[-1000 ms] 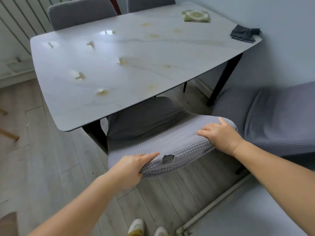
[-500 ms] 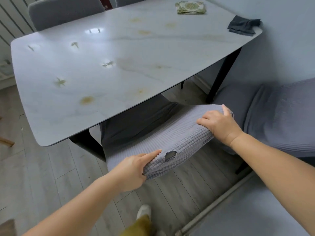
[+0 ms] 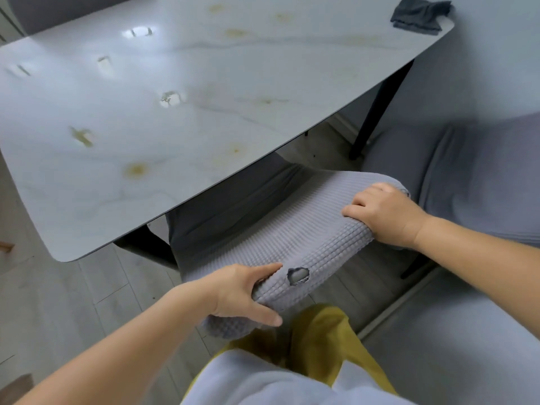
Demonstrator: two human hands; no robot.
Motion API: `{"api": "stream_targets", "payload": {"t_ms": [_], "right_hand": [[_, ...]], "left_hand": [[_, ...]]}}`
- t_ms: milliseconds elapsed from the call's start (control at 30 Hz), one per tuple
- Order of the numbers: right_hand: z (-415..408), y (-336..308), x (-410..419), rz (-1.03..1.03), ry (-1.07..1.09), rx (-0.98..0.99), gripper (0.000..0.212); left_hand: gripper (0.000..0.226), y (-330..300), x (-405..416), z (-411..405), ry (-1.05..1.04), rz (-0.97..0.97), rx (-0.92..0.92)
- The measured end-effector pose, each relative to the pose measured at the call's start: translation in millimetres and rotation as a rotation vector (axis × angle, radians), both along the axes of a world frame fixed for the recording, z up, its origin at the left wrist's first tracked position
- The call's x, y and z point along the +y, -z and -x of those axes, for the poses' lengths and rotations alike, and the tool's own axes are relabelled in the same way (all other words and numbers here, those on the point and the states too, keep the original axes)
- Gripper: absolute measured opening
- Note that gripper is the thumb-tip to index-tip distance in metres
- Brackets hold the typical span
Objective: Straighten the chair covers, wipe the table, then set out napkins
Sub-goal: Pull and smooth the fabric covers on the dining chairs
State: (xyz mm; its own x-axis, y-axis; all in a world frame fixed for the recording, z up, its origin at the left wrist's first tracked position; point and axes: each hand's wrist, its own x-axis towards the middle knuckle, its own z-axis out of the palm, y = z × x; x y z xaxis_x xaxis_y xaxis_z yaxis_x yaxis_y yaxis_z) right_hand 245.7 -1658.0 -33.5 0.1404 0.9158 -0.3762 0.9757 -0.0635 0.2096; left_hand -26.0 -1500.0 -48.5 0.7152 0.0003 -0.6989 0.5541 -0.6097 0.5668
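Chair cover, grey waffle-knit stretch fabric (image 3: 309, 229), sits over the chair back at frame centre, long axis lower left to upper right. Left hand (image 3: 242, 293) pinches the lower-left end; right hand (image 3: 385, 211) grips the upper-right end. White marble-look tabletop (image 3: 175, 97) lies beyond.

The single head-worn view looks forward and steeply down from close above the hands (image 3: 315, 252); the counter (image 3: 204, 97) fills its upper left; the floor (image 3: 73, 293) lies below.

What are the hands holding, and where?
Both hold the chair cover: left hand grips its top edge beside the hole, right hand grips the far corner.
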Motion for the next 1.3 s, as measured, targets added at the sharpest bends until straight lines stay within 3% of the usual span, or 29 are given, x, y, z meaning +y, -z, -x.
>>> {"api": "stream_targets", "payload": {"t_ms": [233,333,467,733,1300], "right_hand": [[-18,-1,21,0.211,-0.168,0.201,0.055],[-22,-3,29,0.309,-0.212,0.345,0.060],[-29,-1,34,0.333,-0.299,0.431,0.062],[-31,-1,53,0.541,-0.346,0.512,0.071],[-32,-10,55,0.543,-0.345,0.551,0.075]], "left_hand": [[0.091,3,7,-10,-0.298,0.125,0.096],[0.080,1,5,-14,-0.378,0.128,0.104],[0.086,-7,-8,-20,-0.469,0.131,0.151],[0.087,-17,-40,-34,-0.293,-0.123,0.171],[0.089,-8,-36,-35,-0.341,-0.106,0.190]]}}
